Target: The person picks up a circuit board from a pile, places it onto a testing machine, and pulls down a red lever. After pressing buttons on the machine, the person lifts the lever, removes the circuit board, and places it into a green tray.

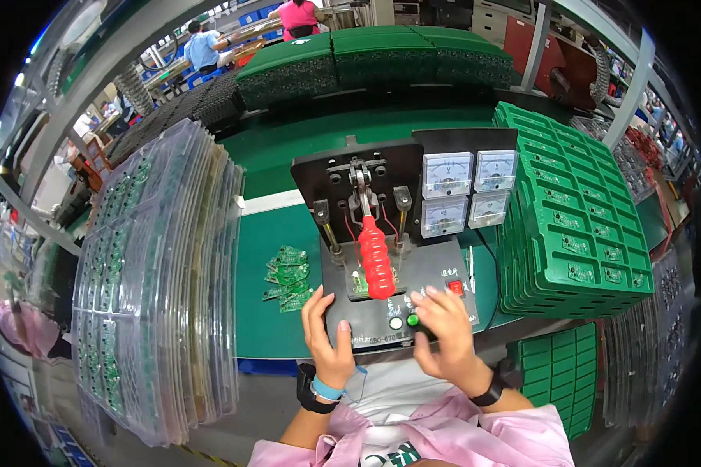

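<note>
A black test fixture (436, 261) with a toggle clamp stands on the bench in front of me. The clamp's red ribbed handle (376, 265) points down toward me, and under it a small green circuit board is partly visible in the nest. My left hand (331, 342), thumb and fingers apart and empty, rests at the fixture's front left corner. Several loose green circuit boards (288, 272) lie in a pile just beyond its fingers. My right hand (448, 335) is spread over the front right, beside a green button (413, 320); whether it touches the button I cannot tell.
Clear plastic trays of boards (156, 280) are stacked at left, green trays of boards (576, 210) at right. Four-sided panel meters (446, 173) stand behind the fixture. More green trays (382, 58) line the far side. A red switch (456, 288) sits near my right fingers.
</note>
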Motion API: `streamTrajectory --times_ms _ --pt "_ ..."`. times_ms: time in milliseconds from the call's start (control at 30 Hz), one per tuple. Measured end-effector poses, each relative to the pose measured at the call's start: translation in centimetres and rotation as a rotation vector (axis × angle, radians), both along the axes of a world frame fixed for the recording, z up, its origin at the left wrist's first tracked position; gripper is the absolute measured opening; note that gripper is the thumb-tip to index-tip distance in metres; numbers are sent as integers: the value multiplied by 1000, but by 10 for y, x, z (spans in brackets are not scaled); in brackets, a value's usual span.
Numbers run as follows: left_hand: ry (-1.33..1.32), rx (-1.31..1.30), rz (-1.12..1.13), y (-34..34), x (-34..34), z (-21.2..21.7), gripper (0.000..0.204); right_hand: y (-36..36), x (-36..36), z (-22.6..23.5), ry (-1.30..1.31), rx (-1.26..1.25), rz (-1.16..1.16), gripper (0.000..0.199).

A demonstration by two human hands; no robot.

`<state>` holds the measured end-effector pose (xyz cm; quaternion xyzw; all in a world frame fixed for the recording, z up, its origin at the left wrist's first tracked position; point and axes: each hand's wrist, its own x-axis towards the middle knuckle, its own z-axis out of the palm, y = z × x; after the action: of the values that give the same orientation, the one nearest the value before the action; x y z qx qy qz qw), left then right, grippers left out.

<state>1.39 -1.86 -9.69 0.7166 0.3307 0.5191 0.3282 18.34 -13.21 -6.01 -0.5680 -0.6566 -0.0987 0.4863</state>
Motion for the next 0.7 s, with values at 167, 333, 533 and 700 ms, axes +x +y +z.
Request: streamTrajectory --times_ms 167,333,533,700 --pt "13 -17 13 -1 0 1 41 -5 -2 -77 -505 97 -349 48" --pt "-36 -88 -18 -1 0 0 42 -3 5 -101 -517 192 -342 44" --pt "-150 -219 -90 -3 -2 3 42 -3 1 -94 -508 166 -371 42" --pt "-176 -225 -126 -1 -3 3 46 -1 -5 -52 -444 90 -290 48"
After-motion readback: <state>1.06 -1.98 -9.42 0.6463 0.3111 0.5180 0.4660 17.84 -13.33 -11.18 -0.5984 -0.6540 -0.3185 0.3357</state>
